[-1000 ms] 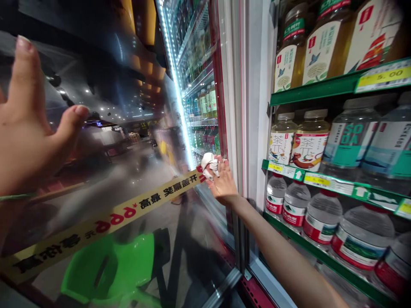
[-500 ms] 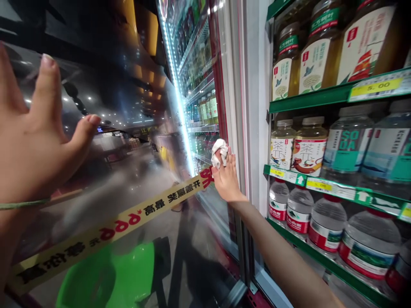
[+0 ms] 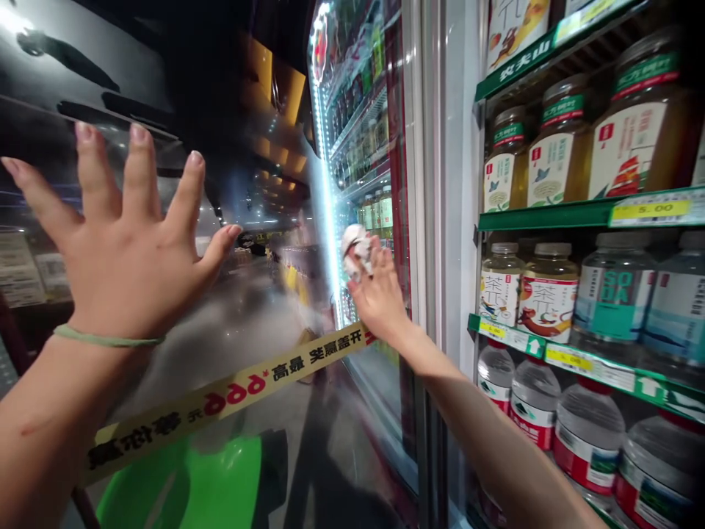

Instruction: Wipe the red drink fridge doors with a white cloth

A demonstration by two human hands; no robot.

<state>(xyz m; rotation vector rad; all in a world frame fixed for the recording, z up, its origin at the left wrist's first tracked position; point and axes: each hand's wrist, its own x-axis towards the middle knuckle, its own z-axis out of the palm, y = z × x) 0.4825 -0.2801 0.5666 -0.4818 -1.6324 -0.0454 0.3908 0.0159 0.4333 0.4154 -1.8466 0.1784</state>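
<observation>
While the right hand (image 3: pixel 380 290) is pressing a crumpled white tissue (image 3: pixel 358 247) against the glass door (image 3: pixel 324 411), fingers nearly straight over it (likely for broad pressure), the left hand (image 3: pixel 132 253) is gripping nothing; its fingers are spreading wide, perhaps steadying that door.

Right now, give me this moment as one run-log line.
left hand: open, spread | right hand: holding white wad at glass door | bottles: shelved, right of door

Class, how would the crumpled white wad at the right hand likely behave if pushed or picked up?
The crumpled white wad, seemingly cloth or tissue, is probably floppy, since it bunches in folds against the right hand. It looks light, being small. Its uneven outline suggests squashing rather than rolling.
</observation>
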